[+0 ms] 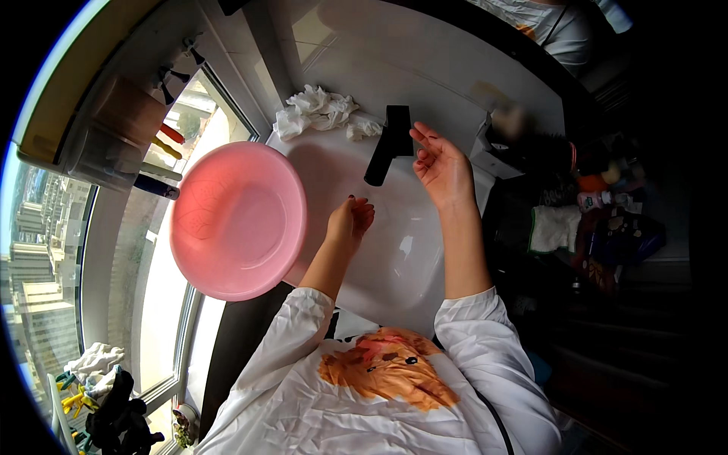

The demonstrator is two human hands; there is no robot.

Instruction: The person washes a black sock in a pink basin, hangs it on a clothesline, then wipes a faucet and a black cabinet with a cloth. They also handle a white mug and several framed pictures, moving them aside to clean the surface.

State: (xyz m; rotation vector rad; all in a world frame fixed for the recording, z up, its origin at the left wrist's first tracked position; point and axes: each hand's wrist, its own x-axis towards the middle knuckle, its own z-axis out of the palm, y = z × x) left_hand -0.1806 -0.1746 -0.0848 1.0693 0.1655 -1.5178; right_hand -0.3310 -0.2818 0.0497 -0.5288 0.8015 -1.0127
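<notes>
My left hand (349,222) hovers above a white washbasin (392,244), its fingers loosely curled and nothing visible in it. Higher and to the right, my right hand (442,165) is turned palm up with fingers partly bent and apart, also holding nothing. Between and beyond the hands stands a matte black faucet (391,142); the right fingertips are close beside it. I see no running water under its spout. A pink plastic basin (244,222) sits tilted at the left, overlapping the washbasin's left rim, with no visible contents.
Crumpled white cloth or tissue (321,111) lies behind the faucet. Left is a window (153,227) with plastic holders (108,156) and dark hooks (170,77). Clipped laundry (116,409) hangs lower left. A green-edged white cloth (555,228) and toiletries (594,199) are right, under a mirror (569,34).
</notes>
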